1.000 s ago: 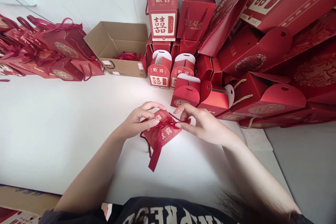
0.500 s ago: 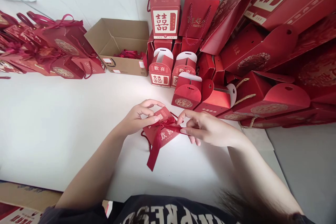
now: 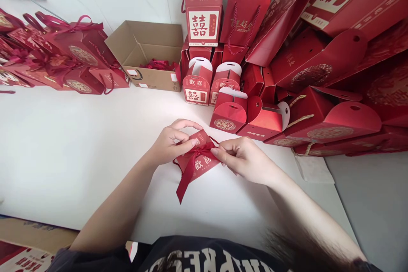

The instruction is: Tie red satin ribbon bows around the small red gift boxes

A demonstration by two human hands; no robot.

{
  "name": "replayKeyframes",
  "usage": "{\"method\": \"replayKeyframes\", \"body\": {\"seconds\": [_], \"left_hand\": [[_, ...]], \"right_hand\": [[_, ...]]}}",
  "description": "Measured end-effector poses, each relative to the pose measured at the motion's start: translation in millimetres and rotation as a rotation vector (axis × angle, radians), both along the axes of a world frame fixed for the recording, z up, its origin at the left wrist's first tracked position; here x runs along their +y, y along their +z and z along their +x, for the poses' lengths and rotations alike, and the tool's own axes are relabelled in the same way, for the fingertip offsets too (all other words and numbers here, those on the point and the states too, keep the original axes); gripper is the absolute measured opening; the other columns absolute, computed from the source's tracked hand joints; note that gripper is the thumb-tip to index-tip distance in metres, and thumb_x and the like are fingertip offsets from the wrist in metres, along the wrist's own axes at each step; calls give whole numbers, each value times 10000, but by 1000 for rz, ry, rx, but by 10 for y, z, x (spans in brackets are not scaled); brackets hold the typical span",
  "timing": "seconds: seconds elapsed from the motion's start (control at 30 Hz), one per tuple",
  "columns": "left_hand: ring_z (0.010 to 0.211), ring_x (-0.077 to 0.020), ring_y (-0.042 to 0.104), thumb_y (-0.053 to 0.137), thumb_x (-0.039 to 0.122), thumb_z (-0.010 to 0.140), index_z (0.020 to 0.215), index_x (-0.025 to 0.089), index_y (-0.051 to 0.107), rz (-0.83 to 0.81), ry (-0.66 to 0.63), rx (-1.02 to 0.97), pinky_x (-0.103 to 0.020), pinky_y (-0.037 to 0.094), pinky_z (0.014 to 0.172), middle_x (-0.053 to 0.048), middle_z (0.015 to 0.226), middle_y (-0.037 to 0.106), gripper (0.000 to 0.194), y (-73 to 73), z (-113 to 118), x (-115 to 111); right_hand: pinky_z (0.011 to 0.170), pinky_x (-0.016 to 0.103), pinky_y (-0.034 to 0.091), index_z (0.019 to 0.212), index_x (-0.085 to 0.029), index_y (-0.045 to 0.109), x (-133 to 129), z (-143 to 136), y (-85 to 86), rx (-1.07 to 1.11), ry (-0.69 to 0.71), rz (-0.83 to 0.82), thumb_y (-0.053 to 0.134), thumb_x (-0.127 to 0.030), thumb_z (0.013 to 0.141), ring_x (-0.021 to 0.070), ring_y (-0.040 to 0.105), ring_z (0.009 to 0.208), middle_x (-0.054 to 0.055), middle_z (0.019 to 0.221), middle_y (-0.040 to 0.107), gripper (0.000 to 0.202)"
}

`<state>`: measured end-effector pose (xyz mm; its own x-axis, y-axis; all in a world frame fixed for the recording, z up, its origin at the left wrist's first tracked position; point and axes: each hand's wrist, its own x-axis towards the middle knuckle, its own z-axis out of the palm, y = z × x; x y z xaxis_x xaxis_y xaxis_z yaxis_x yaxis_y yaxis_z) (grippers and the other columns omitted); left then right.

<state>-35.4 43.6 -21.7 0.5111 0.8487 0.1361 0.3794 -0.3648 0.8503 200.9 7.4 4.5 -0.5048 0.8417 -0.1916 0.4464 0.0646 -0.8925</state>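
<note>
A small red gift box point(image 3: 204, 169) with pale lettering stands on the white table in front of me, seen from above. Across its top lies a knotted red ribbon point(image 3: 188, 178), one long tail hanging down the near side. My left hand point(image 3: 174, 142) is closed at the box's left side, thumb and fingers pinching the ribbon near the knot. On the right, my right hand point(image 3: 244, 155) pinches the other part of the ribbon between thumb and fingers. A dark red cord shows at the box's left edge.
Behind stands an open cardboard box point(image 3: 153, 80) with red ribbons inside. Red gift boxes point(image 3: 228, 112) are stacked at the back and right. Finished-looking boxes with bows point(image 3: 84, 46) fill the far left. The white table point(image 3: 63, 144) ends at right.
My right hand has moved slightly left, its thumb and fingers now closed together on the ribbon close to the knot. My left hand stays at the box.
</note>
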Motion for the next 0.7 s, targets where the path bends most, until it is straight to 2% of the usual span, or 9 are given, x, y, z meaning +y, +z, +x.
{"method": "replayKeyframes", "body": {"seconds": [0.07, 0.13, 0.27, 0.4, 0.5, 0.57, 0.63, 0.7], "left_hand": [[1081, -220, 605, 574, 218, 866, 441, 162, 451, 28, -3, 12, -361, 475, 928, -51, 1184, 658, 446, 10, 11, -7], [1114, -229, 587, 572, 207, 861, 433, 167, 434, 50, -4, 13, -369, 469, 944, -45, 1174, 671, 451, 13, 17, -6], [1135, -230, 581, 552, 190, 863, 438, 169, 439, 18, -12, 10, -362, 466, 953, -45, 1184, 678, 441, -9, 15, 8], [1073, -215, 620, 538, 227, 899, 477, 156, 498, -73, -24, -31, -343, 480, 929, -64, 1222, 649, 430, -36, 9, 18], [1082, -214, 621, 513, 278, 941, 594, 153, 622, -125, -59, -104, -344, 477, 950, -85, 1236, 626, 384, -55, 5, 24], [1123, -224, 605, 499, 304, 958, 681, 161, 678, -144, -79, -154, -354, 464, 986, -93, 1241, 618, 360, -69, 0, 26], [1151, -235, 592, 501, 318, 960, 732, 169, 701, -156, -95, -179, -366, 454, 1009, -96, 1248, 611, 338, -80, -8, 27], [1154, -240, 589, 519, 320, 951, 748, 171, 705, -162, -109, -177, -370, 454, 1008, -100, 1257, 601, 314, -83, -16, 26]], "right_hand": [[418, 229, 286, 569, -202, 377, 12, 13, 10, 37, -16, -109, 464, -481, 951, 69, 363, 378, -60, 435, 419, 481], [403, 226, 290, 564, -202, 397, 27, 17, 11, 37, -21, -152, 488, -496, 935, 70, 378, 356, -62, 413, 424, 482], [412, 217, 314, 565, -197, 424, 56, 43, 3, -76, 16, -104, 516, -491, 920, 71, 408, 365, -64, 419, 430, 470], [457, 228, 365, 603, -194, 495, 85, 217, 50, -210, 161, -132, 476, -488, 943, 94, 493, 410, -35, 470, 541, 449], [503, 247, 389, 677, -194, 581, 120, 392, 114, -263, 273, -164, 468, -501, 949, 128, 577, 515, 2, 600, 645, 426], [562, 260, 398, 787, -206, 630, 152, 438, 124, -263, 238, -67, 485, -508, 944, 151, 598, 625, 12, 709, 668, 370], [644, 277, 412, 883, -216, 637, 183, 389, 80, -195, 105, 48, 458, -510, 959, 168, 588, 728, 19, 800, 660, 353], [714, 290, 421, 919, -211, 620, 207, 267, -15, -47, -48, 95, 395, -504, 986, 171, 570, 796, 27, 871, 636, 375]]}}
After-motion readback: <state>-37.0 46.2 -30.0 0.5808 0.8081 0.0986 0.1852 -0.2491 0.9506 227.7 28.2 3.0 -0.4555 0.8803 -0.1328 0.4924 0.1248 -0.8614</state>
